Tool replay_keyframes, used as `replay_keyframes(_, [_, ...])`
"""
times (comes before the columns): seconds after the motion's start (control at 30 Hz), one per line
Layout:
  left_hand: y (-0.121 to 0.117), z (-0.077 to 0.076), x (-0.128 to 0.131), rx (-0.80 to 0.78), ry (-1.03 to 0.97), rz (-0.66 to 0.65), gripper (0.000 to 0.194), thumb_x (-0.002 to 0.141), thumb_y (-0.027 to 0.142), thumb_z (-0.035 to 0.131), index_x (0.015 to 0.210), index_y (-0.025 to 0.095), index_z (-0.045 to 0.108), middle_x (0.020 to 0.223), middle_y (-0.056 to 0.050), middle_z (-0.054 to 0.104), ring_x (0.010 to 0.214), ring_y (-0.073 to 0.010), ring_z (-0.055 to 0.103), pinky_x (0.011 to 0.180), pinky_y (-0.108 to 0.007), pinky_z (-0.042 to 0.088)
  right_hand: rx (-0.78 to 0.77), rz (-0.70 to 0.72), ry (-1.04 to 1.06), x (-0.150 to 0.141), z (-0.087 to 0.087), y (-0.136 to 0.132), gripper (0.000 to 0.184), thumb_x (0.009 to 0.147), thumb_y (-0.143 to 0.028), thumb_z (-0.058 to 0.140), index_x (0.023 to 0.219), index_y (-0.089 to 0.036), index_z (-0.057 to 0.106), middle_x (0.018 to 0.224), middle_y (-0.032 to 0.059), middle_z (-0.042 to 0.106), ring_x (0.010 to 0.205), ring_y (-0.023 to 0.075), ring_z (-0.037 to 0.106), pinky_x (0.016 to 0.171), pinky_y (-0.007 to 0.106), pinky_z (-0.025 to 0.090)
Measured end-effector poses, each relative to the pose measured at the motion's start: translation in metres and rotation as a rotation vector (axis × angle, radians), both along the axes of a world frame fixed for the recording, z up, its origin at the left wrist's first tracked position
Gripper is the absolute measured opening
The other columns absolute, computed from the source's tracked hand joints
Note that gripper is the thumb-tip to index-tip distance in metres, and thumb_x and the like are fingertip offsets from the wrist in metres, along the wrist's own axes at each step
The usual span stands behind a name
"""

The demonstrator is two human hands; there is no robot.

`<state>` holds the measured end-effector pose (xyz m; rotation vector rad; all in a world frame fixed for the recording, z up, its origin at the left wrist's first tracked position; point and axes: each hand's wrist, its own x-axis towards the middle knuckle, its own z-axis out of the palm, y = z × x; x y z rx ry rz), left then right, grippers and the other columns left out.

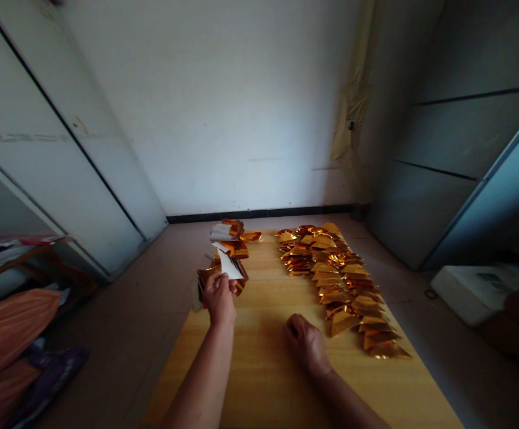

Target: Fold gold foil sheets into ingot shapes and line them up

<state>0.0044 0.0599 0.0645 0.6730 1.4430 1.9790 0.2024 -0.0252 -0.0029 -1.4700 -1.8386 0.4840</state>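
My left hand (218,293) pinches a sheet of foil paper (230,265), its white side showing, over the left edge of the wooden table. Right beside that hand lie loose stacks of gold foil paper (240,250), some with white backs up. My right hand (308,344) is curled into a loose fist low over the table's middle, and nothing shows sticking out of it. To the right of it stand rows of folded gold foil pieces (342,268), overlapping along the table's right side.
The wooden table (259,328) reaches toward a white wall (241,119). Pale cabinets (71,137) stand at the left and a grey cabinet (438,161) at the right. An orange bag (13,333) lies low left; a white box (469,295) sits on the floor at right.
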Motion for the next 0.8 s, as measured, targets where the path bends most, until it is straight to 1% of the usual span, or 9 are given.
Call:
replay_keyframes(0.07, [-0.014,0.012,0.015,0.074,-0.165,-0.139,0.029,0.059,0.034,0.066,0.078,0.018,0.050,0.056,0.006,0.058,0.052,-0.0108,0.060,0.052,-0.021,0.045,-0.011,0.033,0.015,0.000,0.001,-0.001,0.019,0.084,-0.026,0.044,0.071,-0.019,0.056,0.066,0.0003,0.058,0.056,0.0111,0.050,0.053,0.021,0.034])
replay_keyframes(0.17, [-0.037,0.018,0.038,0.035,-0.347,-0.360,0.034,0.055,0.029,0.072,0.077,0.018,0.050,0.062,0.004,0.062,0.057,-0.0110,0.062,0.053,-0.020,0.044,-0.057,0.163,0.138,-0.003,0.009,-0.003,0.023,0.086,-0.031,0.043,0.075,-0.018,0.059,0.071,0.0023,0.060,0.063,0.0130,0.055,0.058,0.022,0.040])
replay_keyframes(0.27, [-0.059,0.009,0.055,-0.032,-0.445,-0.479,0.035,0.054,0.026,0.074,0.078,0.017,0.050,0.064,0.003,0.063,0.057,-0.0118,0.063,0.051,-0.019,0.042,-0.139,0.291,0.412,-0.009,0.023,-0.005,0.033,0.087,-0.046,0.045,0.086,-0.018,0.063,0.081,0.0042,0.064,0.075,0.0159,0.059,0.068,0.024,0.045])
replay_keyframes(0.33, [-0.073,-0.001,0.061,-0.071,-0.466,-0.557,0.033,0.058,0.029,0.074,0.079,0.017,0.051,0.065,0.002,0.064,0.057,-0.0123,0.063,0.050,-0.019,0.041,-0.183,0.354,0.632,-0.013,0.032,-0.004,0.042,0.087,-0.054,0.041,0.092,-0.018,0.063,0.090,0.0058,0.065,0.088,0.0191,0.060,0.080,0.029,0.046])
replay_keyframes(0.4, [-0.084,-0.010,0.064,-0.101,-0.471,-0.603,0.031,0.061,0.030,0.073,0.079,0.017,0.052,0.066,0.001,0.064,0.057,-0.0122,0.062,0.047,-0.019,0.039,-0.280,0.354,0.817,-0.017,0.039,-0.002,0.049,0.088,-0.058,0.036,0.089,-0.017,0.063,0.088,0.0067,0.064,0.086,0.0199,0.060,0.078,0.031,0.048])
replay_keyframes(0.5, [-0.096,-0.017,0.063,-0.114,-0.442,-0.603,0.032,0.063,0.031,0.073,0.085,0.018,0.055,0.076,0.001,0.065,0.061,-0.0120,0.062,0.048,-0.020,0.040,-0.425,0.248,1.037,-0.019,0.042,0.006,0.045,0.085,-0.058,0.043,0.095,-0.017,0.058,0.088,0.0067,0.063,0.082,0.0196,0.061,0.070,0.031,0.050])
replay_keyframes(0.63, [-0.105,-0.026,0.062,-0.192,-0.418,-0.582,0.036,0.059,0.032,0.076,0.086,0.018,0.058,0.076,0.001,0.064,0.064,-0.0129,0.064,0.050,-0.020,0.042,-0.456,0.085,1.216,-0.022,0.040,0.026,0.040,0.078,-0.052,0.055,0.103,-0.021,0.052,0.096,0.0061,0.063,0.086,0.0189,0.061,0.068,0.028,0.050])
replay_keyframes(0.7, [-0.109,-0.035,0.064,-0.269,-0.386,-0.585,0.037,0.055,0.033,0.078,0.082,0.016,0.059,0.072,0.001,0.063,0.062,-0.0135,0.063,0.049,-0.020,0.043,-0.426,0.040,1.212,-0.022,0.037,0.039,0.048,0.071,-0.043,0.062,0.112,-0.023,0.048,0.100,0.0061,0.063,0.086,0.0194,0.061,0.067,0.028,0.050])
replay_keyframes(0.8, [-0.117,-0.048,0.068,-0.370,-0.308,-0.631,0.036,0.054,0.036,0.077,0.078,0.015,0.059,0.068,-0.001,0.064,0.061,-0.0153,0.063,0.048,-0.021,0.044,-0.390,-0.114,1.141,-0.019,0.028,0.054,0.066,0.065,-0.033,0.063,0.126,-0.020,0.041,0.084,0.0032,0.062,0.070,0.0179,0.060,0.058,0.027,0.048])
